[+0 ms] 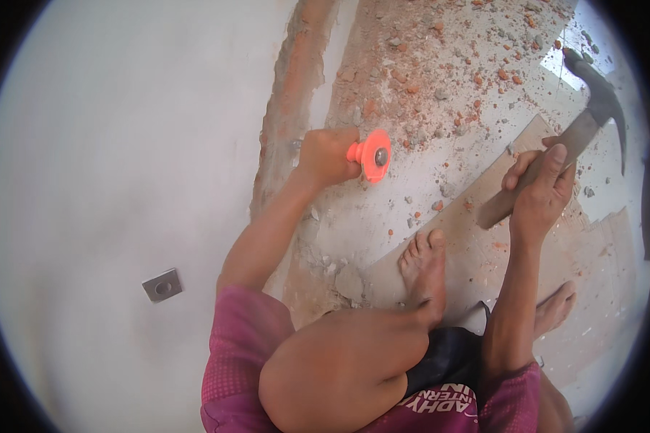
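My left hand (330, 156) is wrapped round the grip of a chisel (377, 156) with a bright orange round hand guard and a metal striking end. That end faces right, and the blade side points at the broken strip along the foot of the white wall, mostly hidden by my fist. My right hand (545, 184) grips the wooden handle of a claw hammer (583, 131). Its dark head is raised at the far right, apart from the chisel.
A chipped groove (294, 79) of bare brick runs along the wall (137, 144). Orange and grey rubble (440, 79) covers the floor. A flat board (477, 209) lies by my bare feet (424, 270). A small square plate (162, 286) is set in the wall.
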Demonstrator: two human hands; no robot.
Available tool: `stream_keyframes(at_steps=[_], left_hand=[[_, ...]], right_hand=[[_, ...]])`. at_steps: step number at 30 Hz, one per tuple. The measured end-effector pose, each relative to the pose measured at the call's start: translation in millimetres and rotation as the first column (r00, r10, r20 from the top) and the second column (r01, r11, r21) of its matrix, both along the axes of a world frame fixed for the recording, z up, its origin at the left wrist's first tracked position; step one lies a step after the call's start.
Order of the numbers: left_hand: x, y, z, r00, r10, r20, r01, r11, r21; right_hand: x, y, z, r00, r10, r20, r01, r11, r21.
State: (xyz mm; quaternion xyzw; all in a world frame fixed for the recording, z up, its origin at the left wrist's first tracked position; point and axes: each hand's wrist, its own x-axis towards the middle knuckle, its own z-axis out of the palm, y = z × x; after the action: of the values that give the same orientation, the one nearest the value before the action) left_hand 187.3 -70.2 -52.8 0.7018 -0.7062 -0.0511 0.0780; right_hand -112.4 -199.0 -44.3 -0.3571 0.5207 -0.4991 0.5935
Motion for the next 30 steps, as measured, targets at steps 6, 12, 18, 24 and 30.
stream_keyframes(at_steps=[6, 12, 18, 24, 30], left_hand=[[24, -23, 12, 0.999, 0.017, 0.041, -0.016, 1.000, -0.026], [41, -37, 23, 0.997, 0.031, -0.076, -0.034, 0.999, -0.038], [50, -29, 22, 0.999, 0.016, -0.032, -0.017, 0.999, -0.042], [35, -41, 37, 0.996, 0.041, -0.076, -0.048, 0.994, -0.101], [54, -21, 41, 0.984, 0.148, -0.099, -0.151, 0.988, -0.021]], right_hand=[[-4, 3, -3, 0.985, -0.098, 0.143, 0.050, 0.950, 0.308], [-15, 5, 10, 0.950, -0.147, 0.276, 0.085, 0.971, 0.224], [-45, -6, 18, 0.783, 0.026, 0.622, 0.053, 0.993, -0.108], [70, 107, -19, 0.925, 0.331, 0.185, -0.333, 0.943, -0.024], [40, 64, 32, 0.878, 0.314, 0.361, -0.342, 0.940, 0.014]])
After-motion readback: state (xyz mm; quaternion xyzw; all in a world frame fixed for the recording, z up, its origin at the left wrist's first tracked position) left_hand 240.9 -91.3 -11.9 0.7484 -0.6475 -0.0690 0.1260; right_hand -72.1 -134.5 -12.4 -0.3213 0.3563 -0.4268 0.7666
